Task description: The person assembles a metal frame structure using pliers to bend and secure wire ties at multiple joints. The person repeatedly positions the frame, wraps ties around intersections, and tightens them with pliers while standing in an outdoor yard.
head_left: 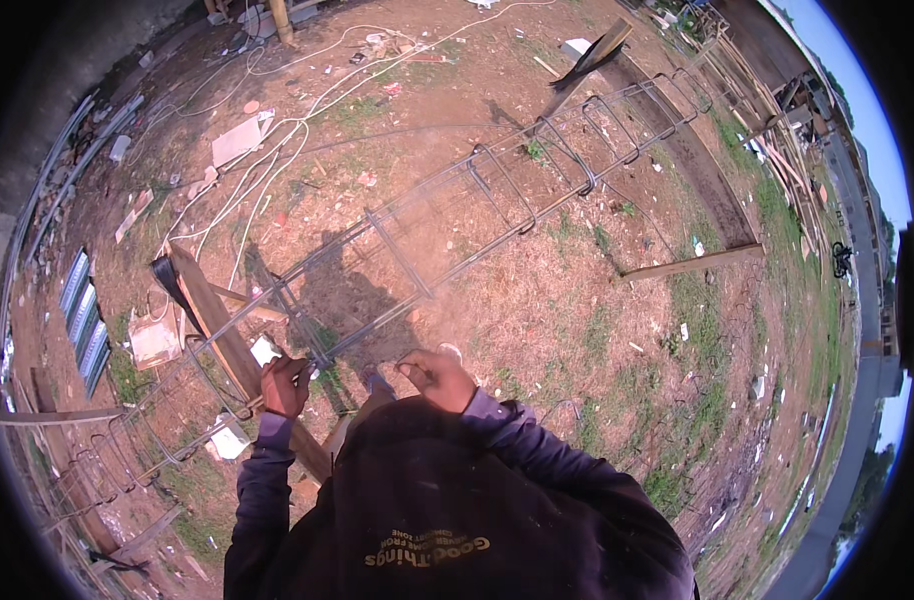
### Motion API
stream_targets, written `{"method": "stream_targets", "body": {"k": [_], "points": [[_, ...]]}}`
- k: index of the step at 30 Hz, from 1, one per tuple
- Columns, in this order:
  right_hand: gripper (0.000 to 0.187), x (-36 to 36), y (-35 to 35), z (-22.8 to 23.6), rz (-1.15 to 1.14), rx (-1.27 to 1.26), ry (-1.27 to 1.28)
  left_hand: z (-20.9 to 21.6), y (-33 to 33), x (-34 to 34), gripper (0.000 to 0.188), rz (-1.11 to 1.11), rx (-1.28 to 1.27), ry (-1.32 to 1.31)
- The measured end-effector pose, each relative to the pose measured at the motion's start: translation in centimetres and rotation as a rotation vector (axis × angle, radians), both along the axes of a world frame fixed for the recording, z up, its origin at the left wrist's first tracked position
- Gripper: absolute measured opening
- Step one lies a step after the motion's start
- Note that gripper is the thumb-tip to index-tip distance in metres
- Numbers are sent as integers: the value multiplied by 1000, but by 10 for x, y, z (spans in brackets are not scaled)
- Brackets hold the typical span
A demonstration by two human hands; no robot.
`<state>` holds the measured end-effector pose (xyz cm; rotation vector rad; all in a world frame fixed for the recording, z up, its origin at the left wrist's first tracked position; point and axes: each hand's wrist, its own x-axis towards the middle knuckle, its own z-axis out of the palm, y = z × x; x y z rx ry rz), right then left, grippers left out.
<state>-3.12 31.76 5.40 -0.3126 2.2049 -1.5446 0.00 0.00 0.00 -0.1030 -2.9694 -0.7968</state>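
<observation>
A long steel rebar cage (397, 252) stretches diagonally from lower left to upper right in front of me. Rectangular stirrups (502, 188) ring its bars at intervals. My left hand (285, 387) is at the near bar, beside a stirrup and a wooden post; its fingers are closed in a pinch. Whatever lies between them is too small to make out. To the right, my right hand (437, 380) hovers apart from the bars, on the near side of the cage. Its thumb and fingertips are pressed together, and what they hold, if anything, does not show.
A wooden post (217, 322) carries the cage by my left hand, with black strands (167, 278) draped on its top. Another post (607, 42) stands far right. Pale cable (302, 122) snakes over littered dirt. Blue-and-white corrugated sheets (82, 320) lie left.
</observation>
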Motion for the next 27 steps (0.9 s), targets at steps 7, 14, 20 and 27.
{"method": "stream_targets", "body": {"k": [7,14,20,27], "points": [[13,48,-11,-13,121,55,110,47,-2,5,13,39,280,-71],[21,59,-43,-44,224,203,83,41,-19,6,18,9,381,-196],[15,44,-94,-88,-85,-185,-319,43,-16,9,21,146,503,-192],[14,43,-101,-88,-114,-823,-777,13,-28,-8,29,131,492,-261]]}}
